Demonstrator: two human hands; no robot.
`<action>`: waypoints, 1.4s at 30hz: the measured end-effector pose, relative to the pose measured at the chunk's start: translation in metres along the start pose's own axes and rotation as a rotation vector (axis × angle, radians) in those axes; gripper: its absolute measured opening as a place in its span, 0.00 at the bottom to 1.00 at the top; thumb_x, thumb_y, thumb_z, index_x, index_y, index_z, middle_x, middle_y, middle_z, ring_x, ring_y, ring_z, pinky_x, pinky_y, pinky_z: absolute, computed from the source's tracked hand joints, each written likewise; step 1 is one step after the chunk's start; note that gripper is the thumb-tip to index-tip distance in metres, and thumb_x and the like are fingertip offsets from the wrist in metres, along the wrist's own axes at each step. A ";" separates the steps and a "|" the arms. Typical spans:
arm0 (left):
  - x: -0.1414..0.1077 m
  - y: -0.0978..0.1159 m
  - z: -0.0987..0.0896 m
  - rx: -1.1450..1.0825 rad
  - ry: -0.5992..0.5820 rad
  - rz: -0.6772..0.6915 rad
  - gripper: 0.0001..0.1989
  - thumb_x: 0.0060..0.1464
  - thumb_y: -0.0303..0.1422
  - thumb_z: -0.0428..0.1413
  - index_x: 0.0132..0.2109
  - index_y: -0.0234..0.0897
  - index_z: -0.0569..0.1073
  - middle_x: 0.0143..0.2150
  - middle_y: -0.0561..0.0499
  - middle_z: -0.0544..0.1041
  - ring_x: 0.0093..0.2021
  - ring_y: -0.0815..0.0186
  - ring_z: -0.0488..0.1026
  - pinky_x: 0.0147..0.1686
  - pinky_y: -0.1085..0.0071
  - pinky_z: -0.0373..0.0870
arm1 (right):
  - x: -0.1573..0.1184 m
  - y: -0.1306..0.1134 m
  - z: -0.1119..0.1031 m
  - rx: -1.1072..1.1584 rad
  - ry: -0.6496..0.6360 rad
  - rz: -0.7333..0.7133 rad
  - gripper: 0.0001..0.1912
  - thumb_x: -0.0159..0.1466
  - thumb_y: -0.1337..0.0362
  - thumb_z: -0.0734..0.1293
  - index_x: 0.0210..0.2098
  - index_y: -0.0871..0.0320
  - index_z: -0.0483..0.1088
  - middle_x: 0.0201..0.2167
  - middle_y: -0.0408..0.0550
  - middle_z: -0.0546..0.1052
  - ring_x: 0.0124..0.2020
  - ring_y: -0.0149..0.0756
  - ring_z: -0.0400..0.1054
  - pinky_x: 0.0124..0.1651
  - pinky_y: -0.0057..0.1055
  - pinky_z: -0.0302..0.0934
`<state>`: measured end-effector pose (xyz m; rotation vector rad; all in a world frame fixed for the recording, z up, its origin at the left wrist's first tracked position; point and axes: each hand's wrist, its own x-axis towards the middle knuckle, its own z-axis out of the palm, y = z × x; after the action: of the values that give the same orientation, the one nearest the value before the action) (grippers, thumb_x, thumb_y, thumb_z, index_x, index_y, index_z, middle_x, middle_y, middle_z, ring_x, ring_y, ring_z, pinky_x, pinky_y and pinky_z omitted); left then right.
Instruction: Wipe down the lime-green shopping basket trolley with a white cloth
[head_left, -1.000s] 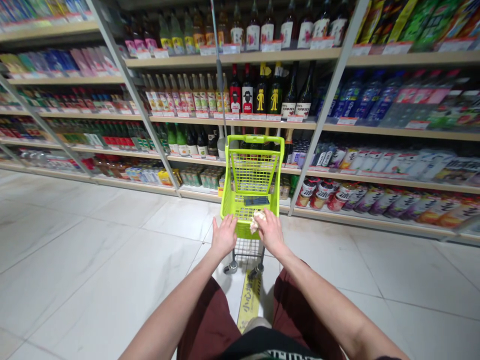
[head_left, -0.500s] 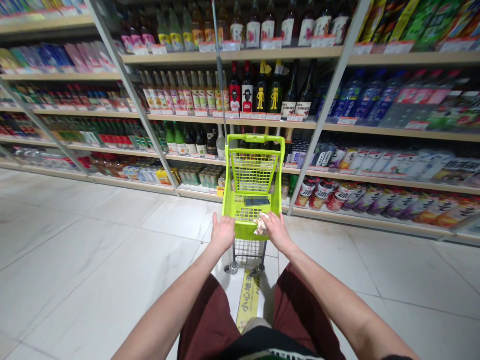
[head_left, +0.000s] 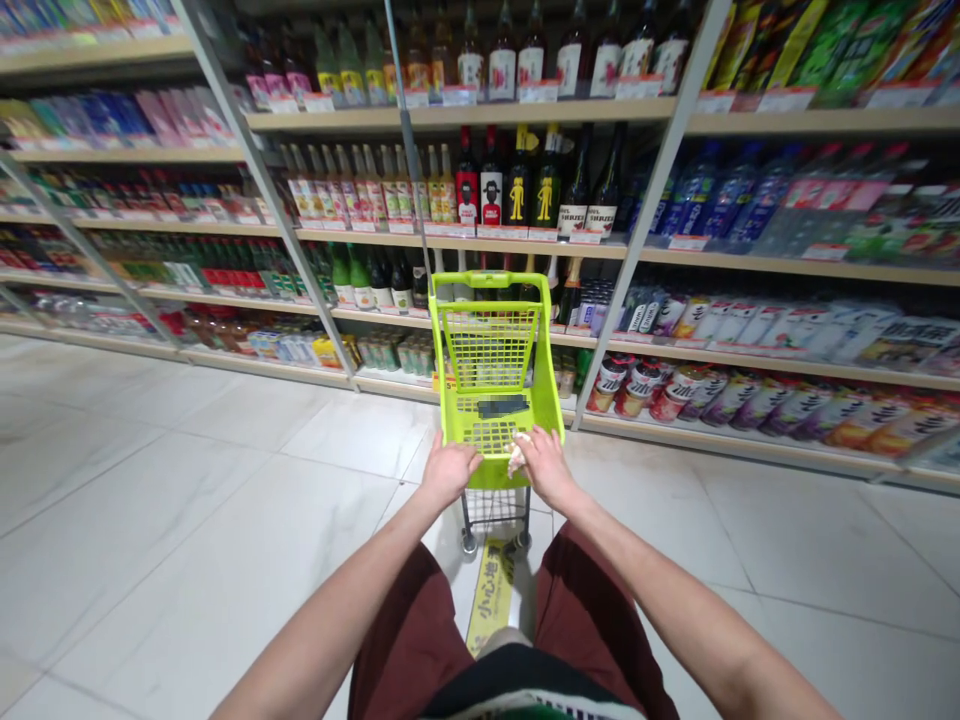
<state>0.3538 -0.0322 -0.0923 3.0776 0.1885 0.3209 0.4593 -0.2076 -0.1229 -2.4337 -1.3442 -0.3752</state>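
A small lime-green shopping cart (head_left: 555, 400) stands right in front of me, between my hands. My left hand (head_left: 450, 470) is closed over the near rim of its basket, at the left corner. On the right, my right hand (head_left: 547, 468) lies at the same rim and pinches a crumpled whitish tissue or cloth (head_left: 517, 455) between thumb and fingers. A dark, blurred flat object (head_left: 502, 405) lies in the basket. From the cart's far left side rises a thin grey pole (head_left: 409, 135).
Shelves (head_left: 465, 243) of drinks run across the whole background, close behind the cart. Several juice bottles (head_left: 690, 392) line the low right shelf. Below the cart, a yellow floor sticker (head_left: 491, 595) lies on pale tiles (head_left: 187, 520) between my legs.
The cart's far end and its pole have swung to the left, and its front wheels have turned. My hands stay at the near rim, with the tissue still in the right one.
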 end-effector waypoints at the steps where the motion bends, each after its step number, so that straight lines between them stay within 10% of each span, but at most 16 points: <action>1: -0.001 -0.004 0.001 -0.012 -0.010 -0.005 0.19 0.58 0.38 0.38 0.32 0.39 0.71 0.31 0.50 0.76 0.37 0.63 0.71 0.53 0.53 0.50 | 0.004 -0.009 0.003 0.015 0.001 -0.023 0.23 0.55 0.72 0.61 0.51 0.61 0.61 0.49 0.57 0.65 0.56 0.49 0.50 0.57 0.53 0.40; 7: -0.008 -0.016 -0.004 0.017 -0.017 -0.046 0.20 0.58 0.39 0.37 0.32 0.39 0.72 0.32 0.50 0.77 0.38 0.64 0.72 0.54 0.54 0.50 | 0.027 -0.052 0.013 0.074 -0.031 -0.145 0.22 0.58 0.71 0.60 0.52 0.58 0.60 0.48 0.57 0.66 0.54 0.43 0.53 0.56 0.49 0.43; 13: -0.011 -0.016 -0.003 -0.009 0.004 -0.083 0.16 0.57 0.39 0.41 0.38 0.40 0.72 0.34 0.50 0.78 0.38 0.63 0.73 0.57 0.50 0.42 | 0.011 -0.030 -0.008 -0.002 -0.045 -0.119 0.21 0.59 0.70 0.59 0.52 0.54 0.60 0.50 0.54 0.66 0.54 0.45 0.54 0.57 0.56 0.35; 22: 0.004 0.044 -0.003 -0.298 0.058 0.186 0.35 0.48 0.30 0.49 0.61 0.35 0.44 0.61 0.42 0.56 0.60 0.61 0.52 0.59 0.51 0.41 | 0.016 -0.029 -0.008 0.412 0.027 0.108 0.39 0.51 0.72 0.57 0.61 0.64 0.42 0.57 0.58 0.58 0.57 0.43 0.52 0.58 0.48 0.44; 29: 0.023 0.059 0.009 -0.200 0.077 0.168 0.18 0.51 0.29 0.49 0.51 0.40 0.62 0.48 0.47 0.71 0.49 0.63 0.65 0.53 0.58 0.54 | 0.018 -0.008 -0.009 0.402 0.316 0.337 0.34 0.52 0.67 0.56 0.59 0.63 0.48 0.61 0.56 0.51 0.61 0.43 0.44 0.59 0.46 0.43; 34: 0.013 0.042 0.012 -0.129 0.073 0.243 0.14 0.52 0.31 0.49 0.47 0.41 0.64 0.42 0.51 0.72 0.45 0.64 0.67 0.51 0.61 0.56 | 0.033 0.012 -0.005 0.352 0.158 0.715 0.36 0.51 0.71 0.57 0.60 0.65 0.46 0.50 0.59 0.67 0.48 0.46 0.64 0.48 0.39 0.59; 42: -0.021 -0.042 -0.004 -0.005 0.113 0.250 0.16 0.51 0.27 0.48 0.49 0.43 0.63 0.45 0.49 0.72 0.45 0.63 0.68 0.55 0.50 0.45 | 0.030 0.020 0.006 0.306 0.032 0.664 0.39 0.52 0.73 0.56 0.62 0.62 0.40 0.40 0.51 0.75 0.35 0.39 0.71 0.38 0.30 0.63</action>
<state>0.3278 0.0068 -0.0945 3.0813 -0.1959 0.5038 0.4922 -0.1921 -0.1199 -2.4139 -0.4712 -0.0298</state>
